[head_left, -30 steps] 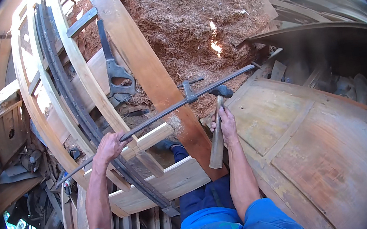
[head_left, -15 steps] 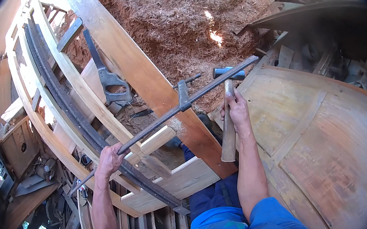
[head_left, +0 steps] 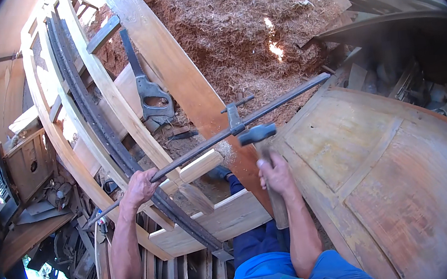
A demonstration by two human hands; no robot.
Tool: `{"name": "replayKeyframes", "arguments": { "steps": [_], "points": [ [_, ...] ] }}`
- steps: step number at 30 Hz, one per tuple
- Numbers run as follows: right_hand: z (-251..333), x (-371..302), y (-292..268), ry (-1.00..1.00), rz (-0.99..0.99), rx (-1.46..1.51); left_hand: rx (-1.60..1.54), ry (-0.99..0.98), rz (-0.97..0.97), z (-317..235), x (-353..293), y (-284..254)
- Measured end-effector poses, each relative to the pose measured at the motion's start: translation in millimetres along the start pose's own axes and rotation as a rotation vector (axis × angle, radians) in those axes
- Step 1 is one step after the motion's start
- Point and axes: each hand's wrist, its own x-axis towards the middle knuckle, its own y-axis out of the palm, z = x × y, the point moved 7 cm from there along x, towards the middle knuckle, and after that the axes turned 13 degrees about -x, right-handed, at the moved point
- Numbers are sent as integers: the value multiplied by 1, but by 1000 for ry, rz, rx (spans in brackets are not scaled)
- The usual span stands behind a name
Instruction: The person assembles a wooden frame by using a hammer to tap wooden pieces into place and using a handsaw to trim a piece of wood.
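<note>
My left hand [head_left: 139, 188] is wrapped round a long steel bar clamp [head_left: 197, 150], which runs slantwise across the slatted wooden frame [head_left: 142, 138]. A sliding jaw [head_left: 234, 118] with a threaded screw sits on the bar, right of its middle. With its fingers round the wooden handle, my right hand [head_left: 277, 176] holds a hammer [head_left: 277, 205]. The hammer's head is just below the sliding jaw, beside the bar; I cannot tell whether they touch. Beneath the bar, a wide plank [head_left: 185, 80] has pale sawdust on it.
A handsaw [head_left: 154, 100] lies within the frame. Along the frame runs a long dark metal bar [head_left: 86, 111]. A panelled wooden door [head_left: 359, 151] lies on the right, a heap of shavings [head_left: 209, 24] ahead. Scrap and tools [head_left: 54, 191] crowd the left.
The hammer has come down and to the left, its head now close below the clamp's sliding jaw. My left hand keeps its grip on the bar. The whole view has shifted slightly.
</note>
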Motion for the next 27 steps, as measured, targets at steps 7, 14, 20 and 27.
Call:
{"name": "replayKeyframes", "arguments": {
  "steps": [7, 14, 20, 27],
  "points": [
    [64, 19, 69, -384, 87, -791, -59, 96, -33, 20, 4, 21],
    [66, 28, 27, -315, -149, -641, -4, 37, -26, 9, 12, 24],
    [28, 0, 30, -245, 13, -591, 31, 16, -30, 9, 12, 23],
    [-36, -25, -11, 136, -68, -135, 54, 16, -28, 13, 14, 20]
  ]
}}
